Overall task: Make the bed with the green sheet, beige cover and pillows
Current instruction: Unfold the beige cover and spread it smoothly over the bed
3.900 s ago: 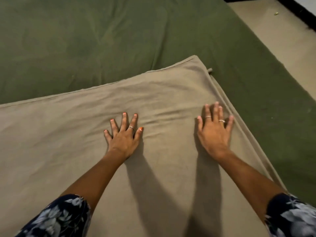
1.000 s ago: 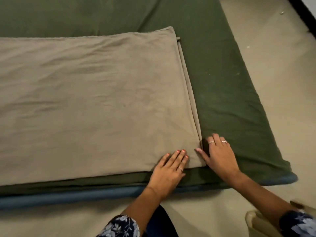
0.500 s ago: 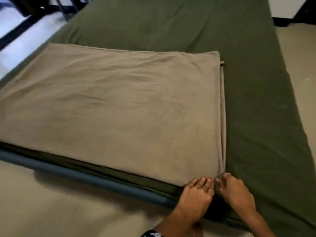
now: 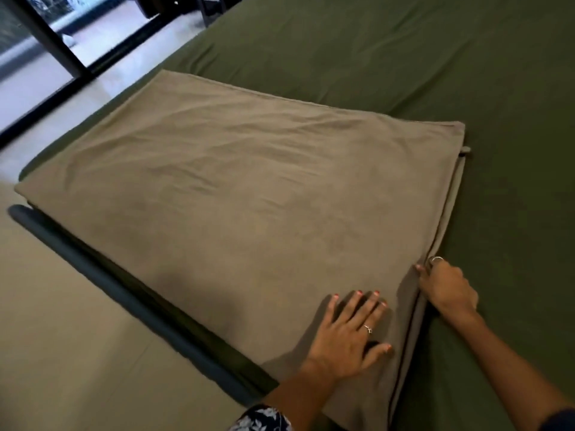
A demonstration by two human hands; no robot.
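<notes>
Your left hand [image 4: 345, 332] lies flat, fingers spread, on the folded beige cover [image 4: 249, 219], while your right hand [image 4: 448, 287] grips its edge over the green sheet [image 4: 404, 57]

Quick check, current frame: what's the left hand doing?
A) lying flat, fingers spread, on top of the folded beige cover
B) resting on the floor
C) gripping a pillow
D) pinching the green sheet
A: the left hand lies flat with fingers spread on the folded beige cover, while the right hand grips the cover's side edge next to the green sheet.
</notes>
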